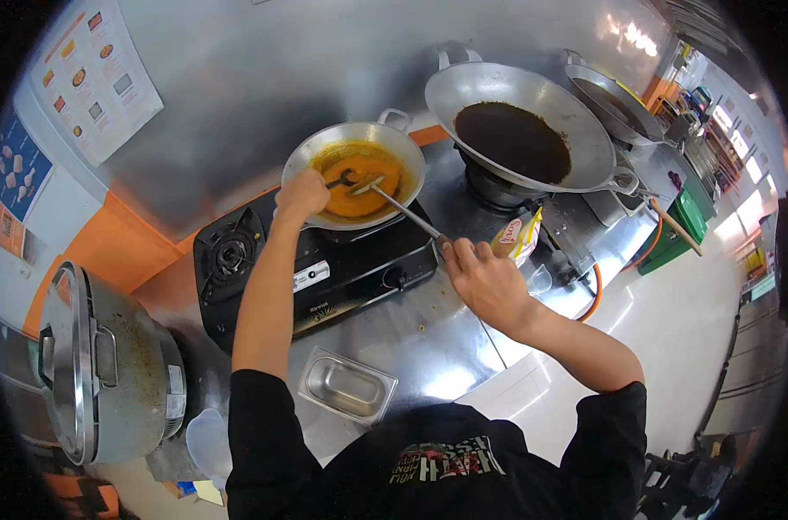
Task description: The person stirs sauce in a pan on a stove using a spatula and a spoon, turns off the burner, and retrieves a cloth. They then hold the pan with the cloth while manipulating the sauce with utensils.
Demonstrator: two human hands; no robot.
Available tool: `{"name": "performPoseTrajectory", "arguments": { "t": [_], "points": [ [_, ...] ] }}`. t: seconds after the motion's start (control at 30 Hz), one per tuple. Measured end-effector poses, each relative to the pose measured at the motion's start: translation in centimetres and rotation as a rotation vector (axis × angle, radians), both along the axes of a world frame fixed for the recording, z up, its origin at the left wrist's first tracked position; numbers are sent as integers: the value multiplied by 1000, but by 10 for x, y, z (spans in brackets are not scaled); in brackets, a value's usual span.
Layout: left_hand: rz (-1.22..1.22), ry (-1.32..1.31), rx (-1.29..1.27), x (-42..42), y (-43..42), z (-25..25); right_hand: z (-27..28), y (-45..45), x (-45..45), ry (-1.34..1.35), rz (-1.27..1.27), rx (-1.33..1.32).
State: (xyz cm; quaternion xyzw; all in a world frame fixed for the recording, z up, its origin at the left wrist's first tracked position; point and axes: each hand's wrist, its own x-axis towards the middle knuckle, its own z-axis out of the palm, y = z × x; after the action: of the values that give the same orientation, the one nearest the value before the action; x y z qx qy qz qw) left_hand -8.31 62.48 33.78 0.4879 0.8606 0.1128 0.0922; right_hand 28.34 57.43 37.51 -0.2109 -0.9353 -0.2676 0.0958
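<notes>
A wok of orange sauce [359, 169] sits on the right burner of a black gas stove [351, 286]. My left hand [303, 195] is closed at the wok's left side, around the handle of a dark spoon [344, 178] whose head lies in the sauce. My right hand [482, 282], to the lower right of the wok, grips the long handle of a metal spatula [403, 208]. The spatula's head also rests in the sauce, close to the spoon. A yellow and white packet [518, 237] stands just behind my right hand.
A large wok [589, 130] with dark liquid stands at the back right, another pan [615, 100] behind it. An orange hose [595, 295] curves by the counter's right edge. A steel tray [349, 387] lies near my body. A big lidded pot [125, 373] stands left, beside a plastic container [208, 442].
</notes>
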Motion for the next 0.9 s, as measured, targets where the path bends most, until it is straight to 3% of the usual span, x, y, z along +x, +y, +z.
{"name": "performPoseTrajectory", "arguments": {
  "t": [0.33, 0.53, 0.63, 0.9],
  "points": [
    [29, 186, -40, 1, -29, 42, 7, 2, 5, -12, -36, -65],
    [-165, 265, 74, 11, -15, 12, -4, 3, 12, 32, -25, -84],
    [-187, 202, 175, 18, -11, 7, -7, 1, 13, 33, -27, -97],
    [11, -296, 323, 0, 35, -25, -7, -3, 3, 11, -30, -73]
  ]
}}
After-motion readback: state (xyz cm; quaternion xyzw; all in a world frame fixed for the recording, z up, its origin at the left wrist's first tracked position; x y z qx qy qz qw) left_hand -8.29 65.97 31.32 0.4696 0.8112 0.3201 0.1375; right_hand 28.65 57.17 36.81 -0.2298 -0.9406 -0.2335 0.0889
